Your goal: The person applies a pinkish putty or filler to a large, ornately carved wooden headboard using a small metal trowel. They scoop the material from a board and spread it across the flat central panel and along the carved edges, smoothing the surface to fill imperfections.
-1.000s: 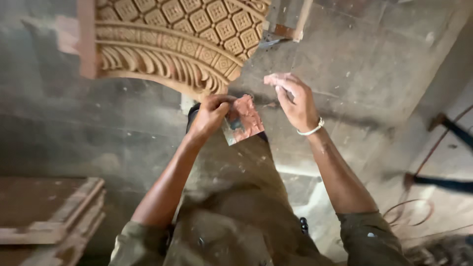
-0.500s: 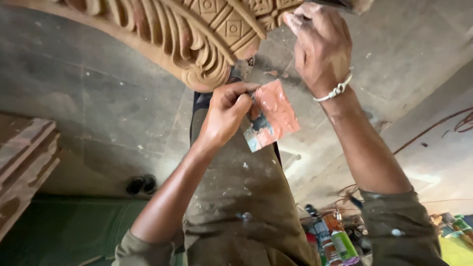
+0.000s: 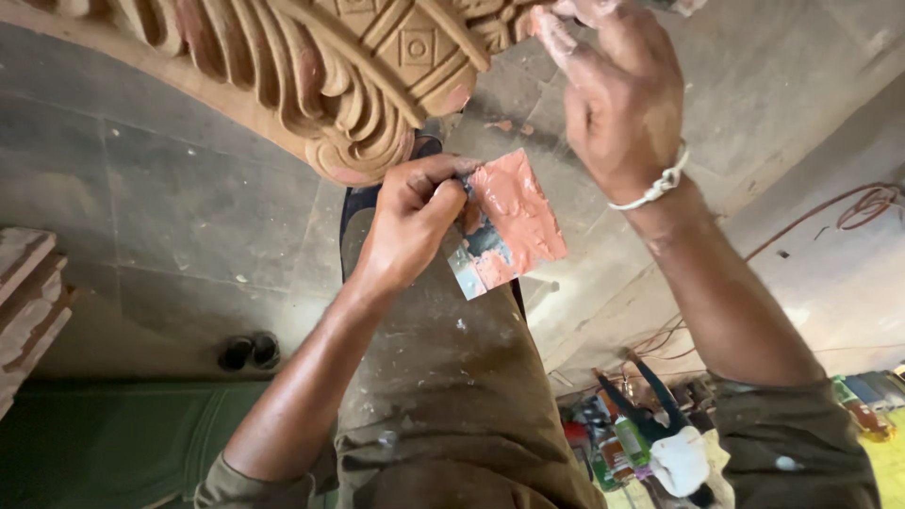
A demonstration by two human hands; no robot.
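I count 2 hands: left hand point(image 3: 410, 221) pinched on 1 metal scraper point(image 3: 504, 226) smeared w/ reddish filler, below 1 carved wood panel point(image 3: 330, 66); right hand point(image 3: 617, 90) fingers spread, prob touching panel edge

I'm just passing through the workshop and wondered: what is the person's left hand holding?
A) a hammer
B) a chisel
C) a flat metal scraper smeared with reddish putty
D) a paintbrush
C: the left hand pinches a flat scraper coated in reddish putty, just below the carved wood, while the right hand reaches up to the carving.
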